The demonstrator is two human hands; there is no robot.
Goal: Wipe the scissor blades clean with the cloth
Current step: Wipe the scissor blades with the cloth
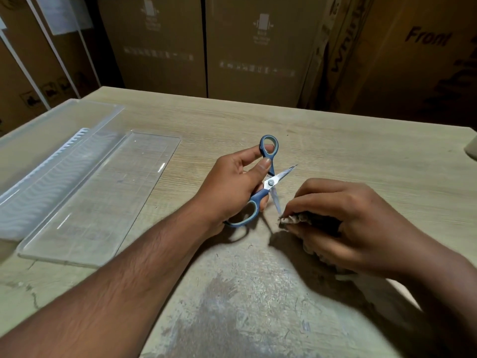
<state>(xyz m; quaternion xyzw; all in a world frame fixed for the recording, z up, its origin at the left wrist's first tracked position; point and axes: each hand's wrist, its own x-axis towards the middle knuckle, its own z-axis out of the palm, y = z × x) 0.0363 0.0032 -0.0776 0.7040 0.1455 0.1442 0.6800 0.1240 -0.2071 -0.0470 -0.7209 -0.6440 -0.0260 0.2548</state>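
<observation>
Head view, looking down over a worn wooden bench [335,140]. Left hand [232,187] wrapped around the blue-and-grey handles of the scissors [268,182], thumb pressed near the pivot screw, fingers curled behind the lower loop. Scissors held just above the bench top, blades spread apart: one blade angled up and away toward the far right, the other pointing down toward the near right. Upper handle loop standing free above the thumb, lower loop tucked under the palm.

Right hand [356,223] just right of the scissors, closed around a bunched dark cloth [291,220], fingertips pinching its frayed edge. Tip of the lower blade meeting that edge of the cloth; whether pinched inside the fold or only touching, cannot tell. More of the cloth bunched below the palm.

Well left of the scissors, a clear plastic lid [103,197] lying flat on the bench, and beyond it, further left, a clear plastic tray [46,140] with a ribbed white insert. Behind the bench, far from the scissors, tall cardboard boxes [253,47] standing in a row.
</observation>
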